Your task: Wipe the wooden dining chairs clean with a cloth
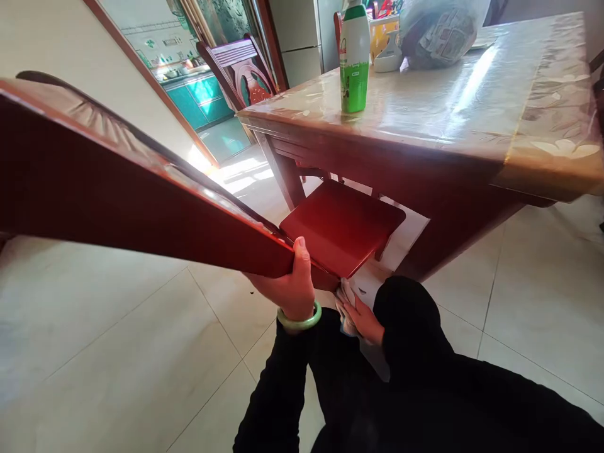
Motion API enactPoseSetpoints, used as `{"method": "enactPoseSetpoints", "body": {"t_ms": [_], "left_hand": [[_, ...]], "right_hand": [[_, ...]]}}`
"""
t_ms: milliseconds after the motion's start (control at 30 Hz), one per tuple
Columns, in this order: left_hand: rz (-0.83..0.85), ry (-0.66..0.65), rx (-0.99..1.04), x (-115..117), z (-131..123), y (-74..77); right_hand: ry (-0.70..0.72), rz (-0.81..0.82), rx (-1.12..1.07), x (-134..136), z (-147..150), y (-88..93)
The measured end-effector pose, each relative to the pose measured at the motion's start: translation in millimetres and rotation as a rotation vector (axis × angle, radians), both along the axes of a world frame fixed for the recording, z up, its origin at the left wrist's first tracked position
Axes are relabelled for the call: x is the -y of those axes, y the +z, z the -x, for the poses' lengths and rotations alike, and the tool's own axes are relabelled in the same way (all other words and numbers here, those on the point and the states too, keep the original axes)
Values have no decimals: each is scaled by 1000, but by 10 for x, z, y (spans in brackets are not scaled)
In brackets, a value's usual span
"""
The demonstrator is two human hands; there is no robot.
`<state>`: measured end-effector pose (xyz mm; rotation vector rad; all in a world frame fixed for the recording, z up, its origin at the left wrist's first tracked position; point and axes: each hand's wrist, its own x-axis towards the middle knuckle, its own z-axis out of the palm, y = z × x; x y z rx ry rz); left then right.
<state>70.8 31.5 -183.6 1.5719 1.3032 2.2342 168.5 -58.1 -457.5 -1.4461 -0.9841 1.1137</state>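
Note:
A dark red wooden chair (155, 204) has its tall back rising toward me at the left. Its glossy red seat (344, 220) extends under the table's edge. My left hand (292, 277), with a pale green bangle at the wrist, is wrapped around the lower end of the chair back, thumb on top. Lower and to the right, my right hand (363, 314) grips a whitish cloth (346, 308). The cloth presses against the chair's frame just below the seat's near corner. The fingertips of my right hand are partly hidden by the cloth.
A dining table (302, 123) with a clear cover stands ahead. On it are a green-and-white bottle (355, 69) and a stuffed plastic bag (438, 31). Another wooden chair (245, 72) stands beyond the table's left corner. Pale floor tiles (141, 327) surround my legs.

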Motion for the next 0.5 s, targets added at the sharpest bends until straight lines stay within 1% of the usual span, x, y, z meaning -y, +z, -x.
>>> {"method": "enactPoseSetpoints", "body": {"t_ms": [33,100,133,167,200,267,300,333,400,433,467,500], "left_hand": [[4,-45,1,5,13,8],[17,-173,9,41,70,-7],[6,-238,10,78,109,-43],[-23,-286,8,130,150,-104],[-63,-304,-1,196,187,-195],[-145,-273,-29,357,231,-462],[-153,-248,-39,437,232,-626],[-131,-270,-40,508,220,-796],[24,-425,49,597,171,-1107],[103,-510,125,611,147,-1229],[176,-575,191,607,131,-1324],[230,-614,251,589,125,-1391]], "right_hand": [[79,20,-75,78,-74,63],[214,49,-277,211,-216,257],[241,50,-366,258,-282,382],[227,34,-417,290,-341,516],[186,-2,-414,305,-389,646],[105,-143,-258,280,-430,846],[89,-239,-139,237,-414,895],[98,-346,-6,172,-374,903],[119,-598,289,-31,-240,817],[93,-744,426,-163,-161,749],[47,-880,533,-307,-85,691],[-11,-995,602,-453,-18,664]]}}
